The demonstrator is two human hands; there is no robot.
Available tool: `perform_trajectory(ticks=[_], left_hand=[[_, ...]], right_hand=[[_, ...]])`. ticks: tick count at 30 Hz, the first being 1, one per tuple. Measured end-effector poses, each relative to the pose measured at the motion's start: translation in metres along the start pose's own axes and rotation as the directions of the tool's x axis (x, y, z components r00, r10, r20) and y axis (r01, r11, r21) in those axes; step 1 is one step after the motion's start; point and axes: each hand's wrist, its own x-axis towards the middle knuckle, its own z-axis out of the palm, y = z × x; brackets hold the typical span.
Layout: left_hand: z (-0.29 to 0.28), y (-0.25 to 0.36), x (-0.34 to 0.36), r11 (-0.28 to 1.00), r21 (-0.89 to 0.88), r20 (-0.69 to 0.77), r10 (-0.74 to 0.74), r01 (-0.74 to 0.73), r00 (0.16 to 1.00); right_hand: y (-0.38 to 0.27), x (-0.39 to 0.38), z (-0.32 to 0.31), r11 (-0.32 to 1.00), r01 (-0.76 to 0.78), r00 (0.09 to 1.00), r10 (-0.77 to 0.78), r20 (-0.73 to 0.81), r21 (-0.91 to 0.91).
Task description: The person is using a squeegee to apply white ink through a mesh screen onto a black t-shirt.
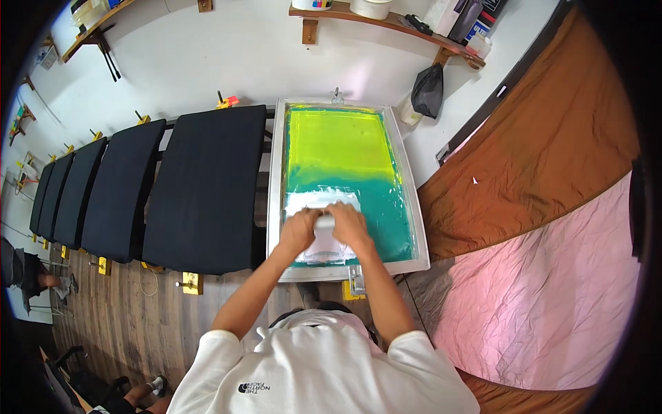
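White wall (207, 62), fingers (338, 210) curled around squeegee (324, 222)

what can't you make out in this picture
Head view throughout:
Tool: full shape hidden by left hand and right hand.
Whatever is under the frame: hidden by the frame.
Plain white tub: top cut off by upper edge.
Black bag: contents hidden by its plastic.

Framed grn/yel screen (387, 228) w/ white paste (302, 201) nr bottom, wood wall shelf (332, 13) w/ white tubs (371, 8)
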Motion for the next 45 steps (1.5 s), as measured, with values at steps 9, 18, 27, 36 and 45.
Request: perform_trajectory(ticks=[9, 18, 27, 36, 45], left_hand=[[-0.026, 0.052, -0.085, 1.000, -0.002, 0.176, -0.002, 0.003, 0.984], [-0.012, 0.007, 0.016, 0.995, -0.084, 0.017, -0.045, 0.046, 0.999], [-0.017, 0.047, -0.087, 0.998, -0.028, 0.012, 0.053, -0.052, 0.999], [-0.025, 0.006, 0.018, 0.996, 0.032, 0.138, -0.090, 0.086, 0.986], [0.006, -0.032, 0.065, 0.989, 0.147, 0.045, -0.002, -0.004, 0.999]], right_hand=[[-0.039, -0.098, -0.029, 0.998, -0.016, 0.992, 0.009, 0.126, 0.057], [-0.003, 0.014, -0.023, 1.000, -0.005, 0.998, 0.004, 0.063, 0.014], [-0.037, -0.100, -0.014, 0.997, 0.037, 0.998, -0.033, -0.046, 0.074], [-0.004, 0.020, -0.035, 1.000, 0.009, 0.977, -0.009, 0.215, 0.001], [0.011, 0.073, -0.022, 0.990, -0.138, 0.964, 0.136, 0.228, -0.008]])
